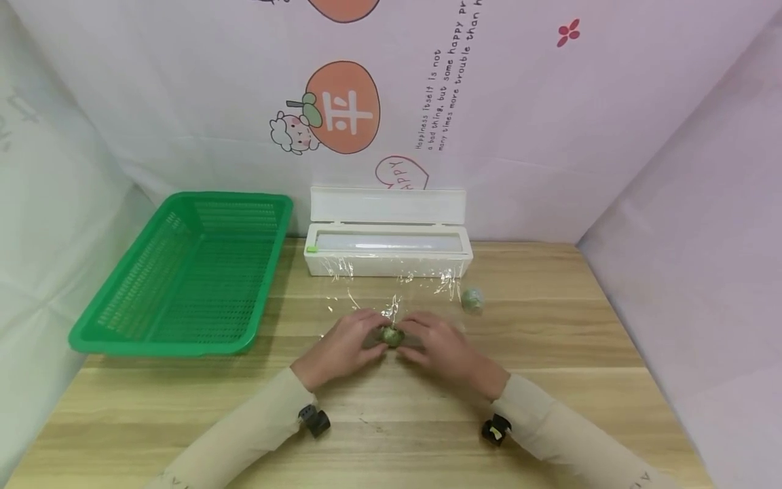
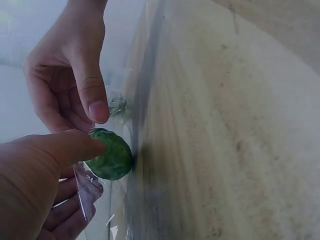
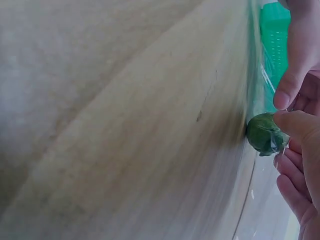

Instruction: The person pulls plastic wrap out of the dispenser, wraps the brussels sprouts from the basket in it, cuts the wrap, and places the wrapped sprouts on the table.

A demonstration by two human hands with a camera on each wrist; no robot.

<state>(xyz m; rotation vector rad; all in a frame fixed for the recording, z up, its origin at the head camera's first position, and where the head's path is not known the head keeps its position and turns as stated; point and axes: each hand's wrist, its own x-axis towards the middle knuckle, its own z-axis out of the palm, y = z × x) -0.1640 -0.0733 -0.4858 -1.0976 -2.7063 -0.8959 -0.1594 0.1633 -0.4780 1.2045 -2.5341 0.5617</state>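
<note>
A small round green Brussels sprout [image 1: 393, 335] sits on clear plastic wrap [image 1: 366, 292] spread over the table in front of the dispenser. My left hand [image 1: 348, 344] holds it from the left, thumb on its side in the left wrist view, with film gathered by the fingers. From the other side my right hand [image 1: 444, 350] holds it, its thumb against the sprout [image 3: 264, 134] in the right wrist view. Wrap partly hides the fingers. A second green ball [image 1: 473, 299], apparently covered in film, lies on the table beyond the right hand.
A white wrap dispenser [image 1: 391, 265] with its lid raised stands at the back, film drawn out toward me. To the left is a green plastic basket [image 1: 259, 299]. Fabric walls [image 1: 519, 136] bound the wooden table [image 1: 550, 421] at the back and sides.
</note>
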